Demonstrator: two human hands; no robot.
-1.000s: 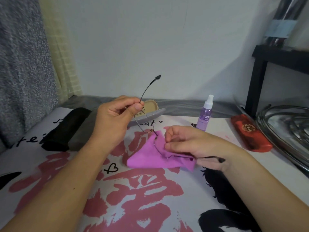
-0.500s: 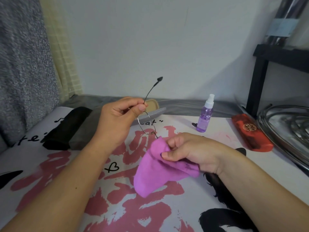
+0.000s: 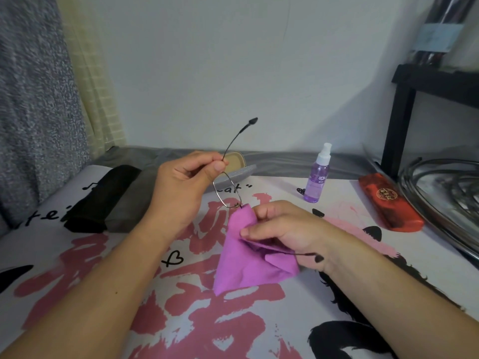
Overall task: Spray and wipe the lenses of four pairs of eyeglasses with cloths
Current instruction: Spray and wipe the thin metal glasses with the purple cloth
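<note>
My left hand (image 3: 182, 187) pinches a thin metal pair of eyeglasses (image 3: 227, 191) at one temple hinge, with that temple pointing up. My right hand (image 3: 280, 229) grips a purple cloth (image 3: 241, 260) folded around the other lens, which is hidden inside the cloth. The second temple pokes out under my right wrist. The cloth hangs above the printed table cover. A purple spray bottle (image 3: 316, 177) with a white nozzle stands upright at the back, right of both hands.
A black case (image 3: 96, 198) and a grey case (image 3: 129, 203) lie at the left. An open grey case (image 3: 234, 168) sits behind my left hand. A red case (image 3: 390, 203) lies at the right beside metal trays (image 3: 445, 193) and a black shelf (image 3: 404, 110).
The cloth has been lifted off the table and wrapped around one lens by my right hand. My left hand has kept its hold on the frame.
</note>
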